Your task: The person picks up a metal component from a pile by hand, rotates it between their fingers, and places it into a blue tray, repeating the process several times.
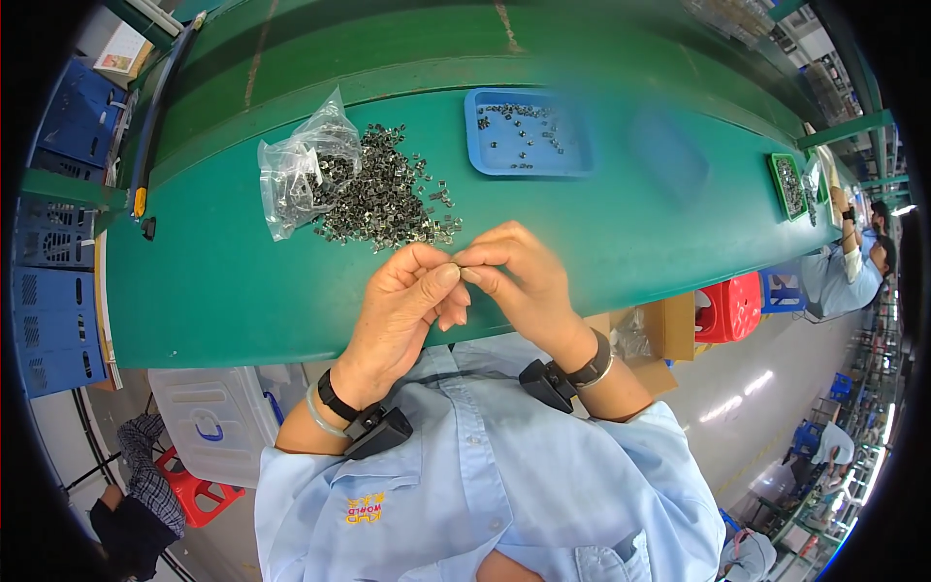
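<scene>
Fingertips of the left hand [402, 301] and right hand [514, 276] pinch one small metal clip [458, 262] together; just beyond lies the clip pile [388, 194], the blue tray [529, 131] farther off.

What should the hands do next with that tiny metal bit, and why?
Probably drop it into the blue tray. Both hands, left hand and right hand, pinch one small metal piece at their fingertips; the loose pile lies beside the plastic bag, and a few pieces already sit in the tray.
</scene>
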The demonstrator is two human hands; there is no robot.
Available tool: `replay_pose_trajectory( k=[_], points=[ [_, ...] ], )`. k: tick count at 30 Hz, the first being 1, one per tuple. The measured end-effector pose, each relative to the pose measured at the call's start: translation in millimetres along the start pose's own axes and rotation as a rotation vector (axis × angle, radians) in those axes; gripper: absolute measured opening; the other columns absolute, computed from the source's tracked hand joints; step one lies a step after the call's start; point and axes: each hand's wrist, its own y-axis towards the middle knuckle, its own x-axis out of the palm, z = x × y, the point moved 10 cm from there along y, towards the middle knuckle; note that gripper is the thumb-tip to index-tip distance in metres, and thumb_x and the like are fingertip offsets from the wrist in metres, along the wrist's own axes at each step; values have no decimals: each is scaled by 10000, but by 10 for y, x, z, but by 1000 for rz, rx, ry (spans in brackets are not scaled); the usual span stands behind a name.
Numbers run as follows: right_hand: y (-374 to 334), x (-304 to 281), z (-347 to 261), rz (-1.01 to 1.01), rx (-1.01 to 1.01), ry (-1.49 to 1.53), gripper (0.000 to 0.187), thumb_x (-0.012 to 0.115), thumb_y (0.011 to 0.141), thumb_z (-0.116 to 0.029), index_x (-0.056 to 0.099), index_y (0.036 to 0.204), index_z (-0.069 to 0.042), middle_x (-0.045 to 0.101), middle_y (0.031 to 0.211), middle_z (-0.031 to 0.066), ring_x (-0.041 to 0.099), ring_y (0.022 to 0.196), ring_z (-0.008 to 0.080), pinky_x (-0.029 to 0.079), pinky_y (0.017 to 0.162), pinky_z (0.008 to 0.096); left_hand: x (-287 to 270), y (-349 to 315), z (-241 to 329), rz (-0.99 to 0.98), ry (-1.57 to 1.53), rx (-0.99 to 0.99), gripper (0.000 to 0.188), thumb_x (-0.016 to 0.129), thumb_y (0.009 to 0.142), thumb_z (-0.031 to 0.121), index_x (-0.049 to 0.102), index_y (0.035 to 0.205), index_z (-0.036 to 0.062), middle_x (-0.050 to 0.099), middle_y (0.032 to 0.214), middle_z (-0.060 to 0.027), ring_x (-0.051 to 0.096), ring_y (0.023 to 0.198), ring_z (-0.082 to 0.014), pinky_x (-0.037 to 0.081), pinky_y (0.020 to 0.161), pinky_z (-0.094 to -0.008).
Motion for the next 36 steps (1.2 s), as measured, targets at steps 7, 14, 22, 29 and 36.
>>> replay_pose_trajectory(
  k=[7, 14, 22, 29, 36],
  points=[
    [-51, 6, 46, 17, 44, 66, 148, 650, 805, -12, 641, 947, -51, 630, 885, 69, 599, 810, 196, 500, 689, 300, 30, 4, -14, -15, -17, 1, 141, 590, 913, 201, 545, 895, 68, 624, 746, -48, 575, 622, -109, 430, 534, -221],
    [-32, -19, 22, 4, -8, -16, 171, 658, 793, 0, 635, 955, -51, 629, 891, 72, 602, 807, 202, 505, 676, 301, 11, 17, -18, 2, 41, -15, 141, 578, 921, 197, 543, 905, 61, 623, 763, -51, 577, 625, -109, 434, 535, -221],
    [-27, -47, -88, 5, -89, -60, 175, 686, 772, -32, 621, 928, -79, 635, 892, 46, 587, 830, 198, 484, 703, 307, 39, -45, 104, 17, 133, 28, 134, 542, 940, 178, 544, 950, 44, 625, 786, -65, 585, 650, -114, 443, 537, -218],
    [-31, -27, -110, 13, -64, -22, 159, 692, 764, -28, 629, 905, -66, 642, 869, 46, 596, 802, 202, 486, 685, 308, 68, -35, 16, -118, -123, -5, 140, 554, 933, 182, 544, 961, 45, 629, 824, -79, 578, 644, -130, 450, 534, -239],
    [-10, 0, -144, 17, -98, -87, 141, 684, 772, -33, 644, 904, -64, 643, 867, 55, 610, 793, 206, 491, 655, 304, 60, 1, 26, -122, -171, -8, 136, 579, 916, 167, 547, 963, 44, 631, 809, -80, 574, 634, -134, 448, 523, -251]
  ],
)
